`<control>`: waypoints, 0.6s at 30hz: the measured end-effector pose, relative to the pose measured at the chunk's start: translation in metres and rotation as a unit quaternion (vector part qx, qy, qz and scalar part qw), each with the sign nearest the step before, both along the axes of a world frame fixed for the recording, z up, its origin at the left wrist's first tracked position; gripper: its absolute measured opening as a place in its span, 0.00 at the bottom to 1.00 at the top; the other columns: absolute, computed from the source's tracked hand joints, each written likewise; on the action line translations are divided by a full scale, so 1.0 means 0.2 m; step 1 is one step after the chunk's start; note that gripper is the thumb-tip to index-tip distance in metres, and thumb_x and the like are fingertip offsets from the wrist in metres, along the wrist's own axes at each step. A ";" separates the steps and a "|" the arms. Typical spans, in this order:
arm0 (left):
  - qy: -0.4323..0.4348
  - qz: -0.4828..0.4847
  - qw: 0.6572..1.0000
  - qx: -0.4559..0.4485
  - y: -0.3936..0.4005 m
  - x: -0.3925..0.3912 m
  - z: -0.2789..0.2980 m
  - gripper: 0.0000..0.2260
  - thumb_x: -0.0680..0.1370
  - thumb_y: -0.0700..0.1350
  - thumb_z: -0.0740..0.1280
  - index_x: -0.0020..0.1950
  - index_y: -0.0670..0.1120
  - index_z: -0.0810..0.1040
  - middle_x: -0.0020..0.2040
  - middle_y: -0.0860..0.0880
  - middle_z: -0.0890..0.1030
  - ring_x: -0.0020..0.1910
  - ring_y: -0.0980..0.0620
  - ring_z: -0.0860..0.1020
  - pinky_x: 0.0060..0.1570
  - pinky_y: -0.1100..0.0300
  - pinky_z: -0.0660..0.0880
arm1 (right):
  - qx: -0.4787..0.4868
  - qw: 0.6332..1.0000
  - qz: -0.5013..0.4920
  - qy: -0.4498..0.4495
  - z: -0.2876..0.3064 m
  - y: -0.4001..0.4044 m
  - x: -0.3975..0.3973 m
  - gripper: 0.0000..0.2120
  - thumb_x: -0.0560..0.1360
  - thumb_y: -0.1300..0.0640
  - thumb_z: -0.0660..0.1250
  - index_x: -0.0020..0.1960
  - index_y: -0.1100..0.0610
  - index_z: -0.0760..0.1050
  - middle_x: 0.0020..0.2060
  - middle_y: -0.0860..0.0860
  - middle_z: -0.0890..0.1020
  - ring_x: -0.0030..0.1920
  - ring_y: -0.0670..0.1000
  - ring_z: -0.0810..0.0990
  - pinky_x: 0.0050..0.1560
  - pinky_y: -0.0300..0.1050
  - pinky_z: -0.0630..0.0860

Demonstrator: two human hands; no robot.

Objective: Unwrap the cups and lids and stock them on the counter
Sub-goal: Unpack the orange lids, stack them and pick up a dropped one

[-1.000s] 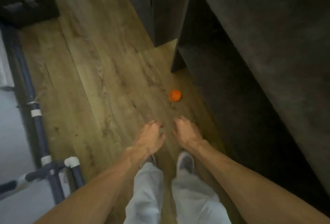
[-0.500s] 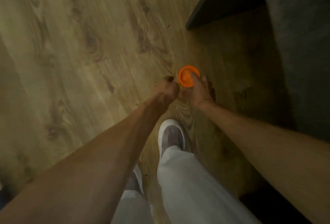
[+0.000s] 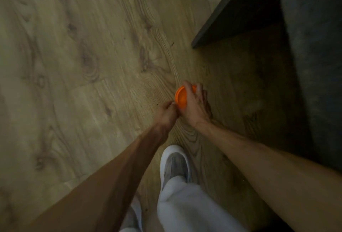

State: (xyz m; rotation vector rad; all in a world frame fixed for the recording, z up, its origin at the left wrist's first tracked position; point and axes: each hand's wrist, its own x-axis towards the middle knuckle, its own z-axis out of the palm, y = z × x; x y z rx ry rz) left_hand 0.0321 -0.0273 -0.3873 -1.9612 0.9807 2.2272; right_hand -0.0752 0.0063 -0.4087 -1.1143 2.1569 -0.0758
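Note:
A small round orange lid [image 3: 181,97] is held low over the wooden floor. My right hand [image 3: 194,105] wraps over it from the right, with fingers curled around its rim. Just left of it, my left hand [image 3: 166,114] is closed, its fingertips touching the lid's lower left edge. Much of the lid is hidden under my right hand. No cups or wrapping are in sight.
Wood-grain floor [image 3: 83,65] fills the left and centre. A dark counter base [image 3: 231,15] and its shadowed recess stand at the upper right. My white shoe [image 3: 174,163] and pale trouser leg [image 3: 187,205] are below the hands.
The orange lid lay on the floor a second ago. I bent down, my right hand closed over it and turned it on edge, while my left hand came up to its rim.

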 end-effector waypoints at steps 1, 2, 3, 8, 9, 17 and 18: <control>0.002 0.023 1.000 0.009 -0.01 0.03 0.11 0.12 0.83 0.48 0.58 0.55 0.46 0.80 0.51 0.47 0.82 0.54 0.47 0.80 0.57 0.50 0.76 | -0.027 1.000 0.001 -0.013 0.12 -0.01 0.04 0.40 0.71 0.47 0.75 0.76 0.45 0.57 0.72 0.55 0.60 0.68 0.60 0.65 0.55 0.54 0.72; 0.005 0.049 0.999 0.015 -0.02 0.06 0.23 0.14 0.83 0.51 0.58 0.55 0.46 0.81 0.49 0.48 0.82 0.52 0.48 0.81 0.54 0.50 0.76 | -0.053 0.998 0.001 -0.025 0.26 -0.01 0.07 0.41 0.70 0.48 0.76 0.76 0.44 0.58 0.72 0.53 0.61 0.67 0.59 0.66 0.54 0.52 0.72; 0.011 0.072 0.997 0.016 -0.03 0.09 0.36 0.16 0.83 0.53 0.58 0.57 0.46 0.81 0.49 0.49 0.83 0.51 0.49 0.81 0.51 0.52 0.78 | -0.078 0.996 -0.004 -0.032 0.40 -0.03 0.11 0.42 0.69 0.48 0.76 0.75 0.43 0.58 0.71 0.51 0.61 0.67 0.58 0.67 0.54 0.50 0.73; 0.073 0.126 0.989 0.003 -0.07 0.27 1.14 0.20 0.83 0.58 0.58 0.61 0.47 0.81 0.53 0.46 0.86 0.52 0.49 0.83 0.50 0.54 0.77 | -0.164 0.984 -0.032 -0.056 1.20 -0.03 0.31 0.41 0.67 0.45 0.75 0.75 0.41 0.58 0.68 0.46 0.63 0.64 0.54 0.68 0.59 0.50 0.74; 0.093 0.122 0.988 0.007 -0.07 0.30 1.31 0.20 0.82 0.59 0.58 0.62 0.48 0.81 0.55 0.45 0.85 0.55 0.49 0.83 0.52 0.53 0.77 | -0.176 0.982 -0.036 -0.062 1.37 -0.01 0.35 0.42 0.66 0.44 0.75 0.75 0.42 0.59 0.68 0.46 0.63 0.65 0.53 0.69 0.60 0.49 0.74; 0.233 -0.029 0.972 0.006 0.08 0.38 2.76 0.24 0.77 0.62 0.61 0.67 0.50 0.78 0.62 0.46 0.83 0.60 0.50 0.82 0.55 0.52 0.76 | -0.260 0.963 -0.067 -0.031 2.93 0.32 0.42 0.42 0.68 0.45 0.75 0.77 0.46 0.59 0.72 0.50 0.62 0.69 0.53 0.67 0.68 0.47 0.70; 0.245 -0.049 0.968 0.006 0.12 0.39 2.92 0.25 0.76 0.62 0.62 0.68 0.50 0.78 0.62 0.46 0.83 0.60 0.49 0.81 0.54 0.52 0.76 | -0.273 0.959 -0.069 -0.018 3.10 0.39 0.42 0.42 0.68 0.44 0.75 0.77 0.45 0.59 0.72 0.50 0.62 0.69 0.53 0.67 0.68 0.48 0.70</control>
